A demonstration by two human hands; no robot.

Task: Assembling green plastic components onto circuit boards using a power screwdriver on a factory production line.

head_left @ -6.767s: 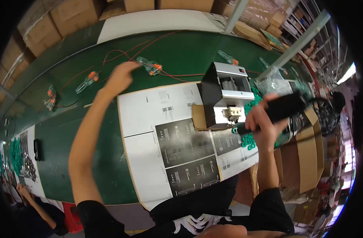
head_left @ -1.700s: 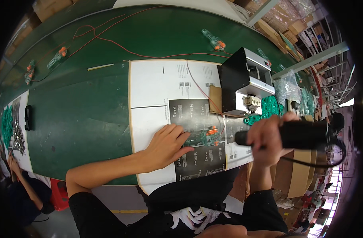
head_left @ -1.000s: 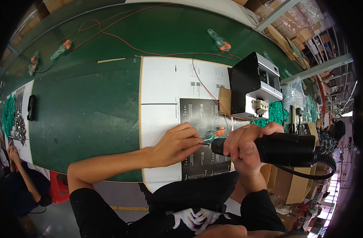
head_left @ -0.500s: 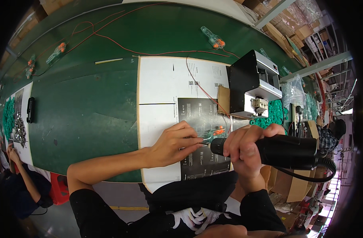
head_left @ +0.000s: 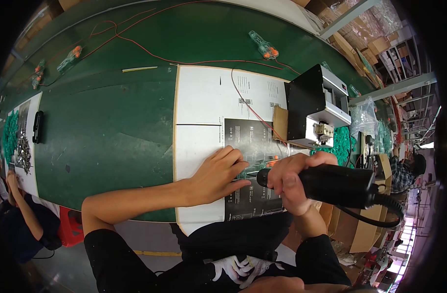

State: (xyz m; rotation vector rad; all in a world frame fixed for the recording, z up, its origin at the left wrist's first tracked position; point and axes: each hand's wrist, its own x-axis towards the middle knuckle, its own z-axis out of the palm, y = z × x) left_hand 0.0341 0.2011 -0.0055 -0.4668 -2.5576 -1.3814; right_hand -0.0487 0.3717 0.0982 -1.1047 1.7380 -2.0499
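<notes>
My right hand (head_left: 295, 183) is wrapped around a black electric screwdriver (head_left: 338, 185), held almost level with its nose toward my left hand. Just beyond that nose lies a clear greenish plastic housing (head_left: 255, 171) with orange parts, partly hidden by my fingers and the tool. The thumb and fingers of my left hand (head_left: 216, 175) close around the housing's left end; their exact contact is hard to see. Beneath both hands is a black printed area on a white sheet (head_left: 196, 146).
A black and silver machine (head_left: 316, 105) stands at the right, beside a heap of green rings (head_left: 341, 146). More clear housings (head_left: 265, 46) with red wires lie along the far side of the green table (head_left: 106, 141). A black pen-like object (head_left: 38, 127) and another person's arm (head_left: 25, 207) are at the left.
The screwdriver has shifted left and slightly down in my right hand. My left thumb and fingertips have spread a little apart by the housing. The whole view has shifted slightly.
</notes>
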